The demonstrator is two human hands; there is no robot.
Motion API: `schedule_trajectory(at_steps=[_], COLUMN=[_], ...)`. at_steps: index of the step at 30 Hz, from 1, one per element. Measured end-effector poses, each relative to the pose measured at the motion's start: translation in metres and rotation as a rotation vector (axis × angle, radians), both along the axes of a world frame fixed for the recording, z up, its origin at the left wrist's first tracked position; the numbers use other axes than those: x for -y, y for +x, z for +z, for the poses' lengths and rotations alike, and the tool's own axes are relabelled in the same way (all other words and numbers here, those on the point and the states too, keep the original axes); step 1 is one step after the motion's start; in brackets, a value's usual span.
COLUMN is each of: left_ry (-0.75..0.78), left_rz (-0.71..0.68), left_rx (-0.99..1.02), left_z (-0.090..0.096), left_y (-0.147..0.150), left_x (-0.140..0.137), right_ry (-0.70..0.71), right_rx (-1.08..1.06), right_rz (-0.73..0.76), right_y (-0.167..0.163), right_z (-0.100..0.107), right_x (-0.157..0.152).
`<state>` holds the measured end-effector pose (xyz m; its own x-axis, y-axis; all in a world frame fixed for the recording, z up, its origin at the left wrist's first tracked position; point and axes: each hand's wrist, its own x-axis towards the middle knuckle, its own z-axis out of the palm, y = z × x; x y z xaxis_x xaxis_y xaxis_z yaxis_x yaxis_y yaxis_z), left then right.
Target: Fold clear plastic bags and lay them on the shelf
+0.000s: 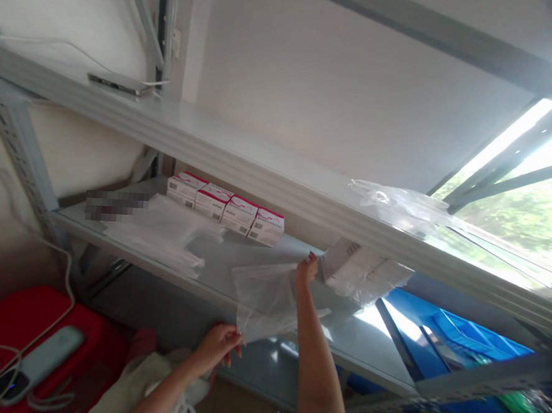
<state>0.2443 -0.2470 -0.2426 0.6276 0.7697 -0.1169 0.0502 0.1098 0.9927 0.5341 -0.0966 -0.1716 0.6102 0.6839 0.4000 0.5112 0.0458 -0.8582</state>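
My left hand [221, 345] pinches the lower left corner of a clear plastic bag [265, 296]. The bag looks flat and hangs over the front edge of the middle shelf. At the bag's upper right edge, my right hand [306, 271] is closed on it, though the fingertips are partly hidden. Just right of that hand lies a plastic-wrapped bundle of white boxes [365, 271]. Behind, several white and pink boxes [240, 214] stand in a row. A pile of clear plastic bags [162, 231] lies to the left on the same shelf.
The upper shelf's front beam [259, 180] runs above my hands. On that shelf are a flat grey device [119, 83] and a crumpled clear bag [398, 201]. A power bank with cables [37, 366] rests on a red stool [95, 326]. Blue bins [474, 337] stand lower right.
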Motion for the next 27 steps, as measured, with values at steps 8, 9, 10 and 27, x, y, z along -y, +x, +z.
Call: schedule_trajectory(at_steps=[8, 9, 10, 27], left_ry=[-0.006, -0.003, -0.004, -0.03], left_rz=[-0.034, -0.033, -0.03, 0.09], left_rx=[0.031, 0.031, 0.029, 0.062], left_z=[0.004, 0.003, 0.002, 0.002], left_y=[-0.001, -0.002, -0.002, -0.007], left_x=[0.0, 0.0, 0.0, -0.001], right_ry=[-0.339, -0.363, -0.378, -0.267], right_rx=[0.481, 0.471, 0.457, 0.181], right_rz=[0.768, 0.802, 0.819, 0.88], right_y=[-0.085, -0.092, -0.097, -0.072], right_z=[0.018, 0.015, 0.013, 0.033], right_x=[-0.002, -0.004, -0.005, 0.001])
